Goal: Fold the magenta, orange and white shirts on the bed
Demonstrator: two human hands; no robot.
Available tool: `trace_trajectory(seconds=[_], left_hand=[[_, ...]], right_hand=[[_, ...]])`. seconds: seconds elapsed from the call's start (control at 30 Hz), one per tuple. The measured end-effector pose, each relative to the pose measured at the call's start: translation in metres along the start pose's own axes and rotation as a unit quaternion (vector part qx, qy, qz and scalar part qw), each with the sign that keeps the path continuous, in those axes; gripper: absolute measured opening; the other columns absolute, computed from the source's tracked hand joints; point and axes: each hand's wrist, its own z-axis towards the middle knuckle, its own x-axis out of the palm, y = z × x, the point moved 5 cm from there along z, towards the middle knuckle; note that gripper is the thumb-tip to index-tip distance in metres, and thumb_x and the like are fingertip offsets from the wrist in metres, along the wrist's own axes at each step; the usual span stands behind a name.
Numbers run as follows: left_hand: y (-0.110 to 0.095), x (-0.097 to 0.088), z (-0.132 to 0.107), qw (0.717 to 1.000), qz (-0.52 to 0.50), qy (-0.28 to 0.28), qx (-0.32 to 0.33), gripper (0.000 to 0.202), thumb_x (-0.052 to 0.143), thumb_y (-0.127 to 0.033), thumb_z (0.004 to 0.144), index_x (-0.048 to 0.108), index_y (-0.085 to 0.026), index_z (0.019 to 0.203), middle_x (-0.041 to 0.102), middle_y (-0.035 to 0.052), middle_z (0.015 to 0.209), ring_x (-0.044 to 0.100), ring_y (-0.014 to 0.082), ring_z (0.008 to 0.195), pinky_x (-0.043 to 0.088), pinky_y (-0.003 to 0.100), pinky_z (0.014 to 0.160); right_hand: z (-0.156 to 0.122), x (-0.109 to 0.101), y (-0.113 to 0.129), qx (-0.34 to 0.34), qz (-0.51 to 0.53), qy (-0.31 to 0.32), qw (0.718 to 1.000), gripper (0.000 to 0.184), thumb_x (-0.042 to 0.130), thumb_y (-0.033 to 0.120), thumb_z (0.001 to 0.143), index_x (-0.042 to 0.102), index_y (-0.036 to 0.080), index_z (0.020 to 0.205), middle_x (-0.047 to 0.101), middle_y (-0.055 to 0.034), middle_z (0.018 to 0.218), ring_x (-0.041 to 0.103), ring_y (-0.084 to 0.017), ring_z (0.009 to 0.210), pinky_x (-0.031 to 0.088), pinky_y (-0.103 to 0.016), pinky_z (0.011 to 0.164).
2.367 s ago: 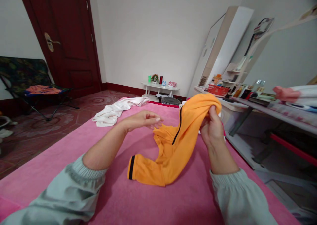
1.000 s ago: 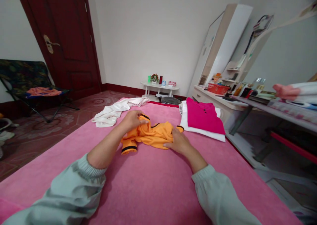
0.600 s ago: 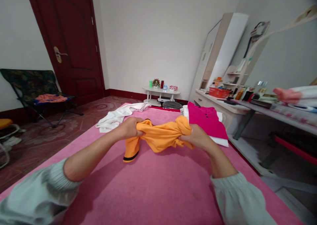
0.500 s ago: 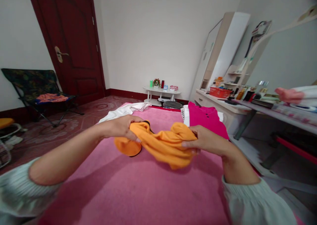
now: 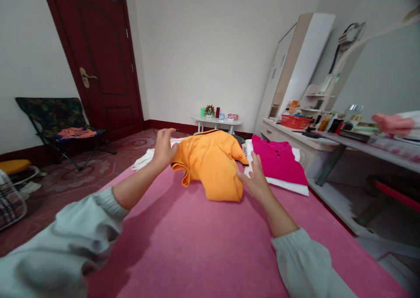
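Note:
An orange short-sleeved shirt (image 5: 215, 162) with dark trim is spread in front of me over the pink bed cover (image 5: 197, 245). Its lower part looks folded, and its left sleeve is curled. At the shirt's left shoulder is my left hand (image 5: 165, 149), fingers apart; its thumb is close to the cloth, and I cannot tell whether it touches. On the other side my right hand (image 5: 257, 180) is open, its thumb beside the shirt's right edge. A magenta buttoned top (image 5: 278, 160) lies flat on white cloth (image 5: 292, 187) to the right.
White clothing (image 5: 144, 159) lies behind my left hand. Beyond the bed stands a low white table (image 5: 216, 120) with small items. A dresser (image 5: 267, 131) with a red basket (image 5: 296, 121) is at the right, and a folding chair (image 5: 62, 118) at the left.
The orange shirt was bunched between both hands and now lies opened out, farther forward. Both hands have let go of their grip; the left has risen a little.

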Motion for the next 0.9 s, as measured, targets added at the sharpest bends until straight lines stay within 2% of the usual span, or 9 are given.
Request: trace_trajectory(seconds=[0.1,0.2,0.3,0.4,0.53,0.6,0.73,0.83,0.9], left_hand=[[0.006,0.03,-0.041,0.995,0.015,0.084,0.061,0.043,0.057,-0.012,0.071,0.058,-0.018,0.114,0.048,0.0115,0.124,0.046,0.0271,0.121,0.038,0.045,0.104],[-0.003,0.052,-0.084,0.976,-0.007,0.19,0.107,0.029,0.056,-0.017,0.077,0.064,-0.021,0.104,0.055,0.0085,0.118,0.05,0.0255,0.115,0.04,0.043,0.102],[-0.022,0.067,-0.112,0.944,-0.047,0.283,0.162,0.023,0.056,-0.02,0.081,0.067,-0.021,0.101,0.063,0.0066,0.107,0.057,0.0212,0.103,0.044,0.036,0.095],[-0.043,0.077,-0.124,0.92,-0.046,0.329,0.21,0.026,0.057,-0.018,0.08,0.065,-0.021,0.105,0.064,0.0063,0.104,0.058,0.0199,0.099,0.046,0.032,0.09],[-0.065,0.092,-0.125,0.91,0.014,0.329,0.251,0.041,0.059,-0.013,0.075,0.061,-0.021,0.115,0.061,0.0075,0.112,0.057,0.0213,0.102,0.045,0.032,0.088],[-0.072,0.101,-0.122,0.909,0.049,0.324,0.257,0.039,0.057,-0.012,0.076,0.061,-0.023,0.114,0.062,0.0071,0.111,0.057,0.0215,0.102,0.044,0.032,0.087],[-0.073,0.115,-0.111,0.932,0.046,0.309,0.182,0.023,0.05,-0.015,0.08,0.066,-0.022,0.096,0.066,0.0056,0.092,0.06,0.0196,0.089,0.043,0.028,0.075],[-0.057,0.12,-0.102,0.96,-0.065,0.268,0.054,0.023,0.047,-0.013,0.076,0.067,-0.02,0.084,0.066,0.0017,0.077,0.059,0.0158,0.073,0.04,0.024,0.066],[-0.039,0.121,-0.098,0.959,-0.17,0.22,-0.053,0.017,0.047,-0.017,0.075,0.064,-0.017,0.074,0.061,-0.0008,0.065,0.054,0.0133,0.062,0.036,0.022,0.058]], right_hand=[[0.001,0.004,-0.028,0.0,-0.147,0.07,0.987,0.054,0.072,0.023,0.061,0.063,0.021,0.114,0.048,-0.0105,0.139,0.04,-0.027,0.132,0.038,-0.044,0.103],[0.0,0.001,-0.047,0.049,-0.216,0.138,0.965,0.025,0.07,0.024,0.065,0.07,0.018,0.089,0.069,-0.0086,0.102,0.064,-0.024,0.097,0.048,-0.037,0.087],[-0.006,-0.002,-0.057,0.101,-0.293,0.185,0.933,0.023,0.076,0.028,0.06,0.068,0.018,0.079,0.069,-0.0029,0.074,0.063,-0.019,0.072,0.047,-0.028,0.067],[-0.017,0.004,-0.06,0.108,-0.347,0.227,0.903,0.027,0.081,0.031,0.053,0.066,0.02,0.073,0.065,0.0001,0.066,0.059,-0.018,0.066,0.041,-0.025,0.058],[-0.021,0.013,-0.052,0.062,-0.394,0.165,0.902,0.016,0.071,0.031,0.063,0.062,0.019,0.069,0.063,-0.001,0.07,0.056,-0.016,0.066,0.034,-0.024,0.055],[-0.019,0.015,-0.046,0.043,-0.371,0.112,0.921,0.014,0.064,0.031,0.069,0.059,0.018,0.065,0.061,-0.0006,0.067,0.054,-0.015,0.064,0.033,-0.025,0.055],[-0.014,0.019,-0.03,0.009,-0.129,0.069,0.989,0.02,0.057,0.037,0.075,0.06,0.018,0.072,0.062,-0.0015,0.071,0.056,-0.016,0.069,0.041,-0.026,0.062],[-0.013,0.025,-0.029,0.03,0.035,0.093,0.995,0.03,0.06,0.039,0.073,0.06,0.017,0.093,0.066,-0.0054,0.092,0.06,-0.017,0.079,0.047,-0.03,0.072],[-0.014,0.027,-0.037,0.051,0.058,0.087,0.993,0.04,0.065,0.035,0.068,0.056,0.019,0.104,0.064,-0.0072,0.105,0.062,-0.017,0.081,0.049,-0.032,0.074]])
